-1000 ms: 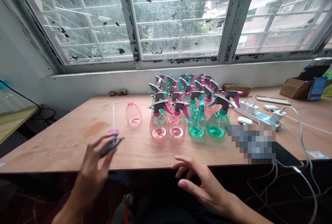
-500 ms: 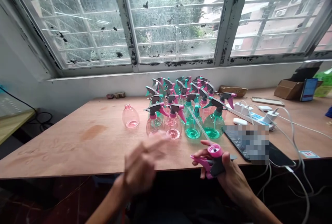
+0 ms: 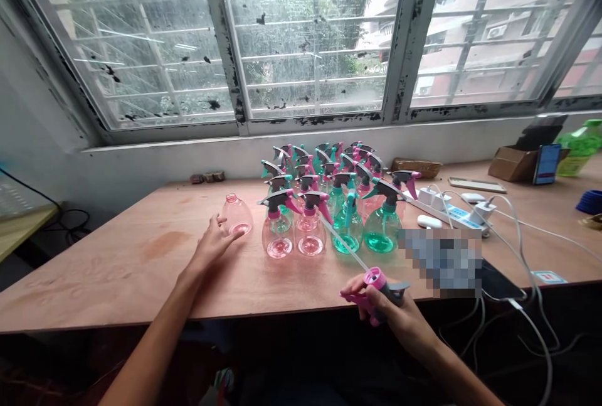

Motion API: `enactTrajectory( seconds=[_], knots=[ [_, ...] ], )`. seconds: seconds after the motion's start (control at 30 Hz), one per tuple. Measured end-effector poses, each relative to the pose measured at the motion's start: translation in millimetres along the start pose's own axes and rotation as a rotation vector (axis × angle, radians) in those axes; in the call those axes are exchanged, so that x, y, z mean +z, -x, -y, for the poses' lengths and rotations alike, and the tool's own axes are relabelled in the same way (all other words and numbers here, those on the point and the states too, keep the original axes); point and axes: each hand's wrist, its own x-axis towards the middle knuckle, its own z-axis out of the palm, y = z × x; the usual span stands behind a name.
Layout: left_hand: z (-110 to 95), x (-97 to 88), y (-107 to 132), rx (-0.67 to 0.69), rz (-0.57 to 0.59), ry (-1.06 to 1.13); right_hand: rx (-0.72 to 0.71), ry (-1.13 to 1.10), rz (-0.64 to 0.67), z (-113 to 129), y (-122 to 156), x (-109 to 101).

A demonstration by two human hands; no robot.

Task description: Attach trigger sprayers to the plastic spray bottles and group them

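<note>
My right hand [image 3: 392,315] grips a pink and grey trigger spray head [image 3: 376,290] at the table's front edge, and its clear dip tube slants up and left towards the bottles. My left hand [image 3: 214,243] stretches over the table with fingers spread, its tips just short of an uncapped pink bottle [image 3: 236,215] that stands alone. To the right of that bottle stands a cluster of pink and green spray bottles [image 3: 329,205] with trigger heads fitted.
The wooden table [image 3: 132,268] runs under a barred window. A white power strip [image 3: 451,208] with chargers and trailing cables lies at the right, by a dark phone [image 3: 498,280]. A cardboard box [image 3: 515,162], a green bottle [image 3: 580,145] and a blue object [image 3: 590,201] sit far right.
The spray head passed from my left hand to my right hand. My left hand then moved forward and left to the lone pink bottle. The view turned slightly right.
</note>
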Motion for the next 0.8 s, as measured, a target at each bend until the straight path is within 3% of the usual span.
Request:
enactTrajectory(
  seconds=[0.13,0.27,0.4,0.57,0.8],
  knots=[
    [0.4,-2.1,15.5,-0.025,-0.047,0.031,0.023,-0.099,0.018,-4.2,-4.3,-1.9],
    [-9.0,-10.2,49.6,0.030,-0.165,0.001,0.084,-0.230,0.086,1.6,-6.2,2.6],
    [-18.8,-14.9,83.8,0.099,-0.249,-0.012,0.042,-0.172,0.102,3.3,-6.7,5.5],
    [-27.4,-18.4,107.9,0.051,-0.340,0.168,-0.017,-0.139,0.155,-2.3,-6.0,0.2],
    [-56.9,-35.2,136.0,0.290,-0.385,0.150,0.069,-0.233,0.074,12.9,-4.2,-4.9]
  ],
)
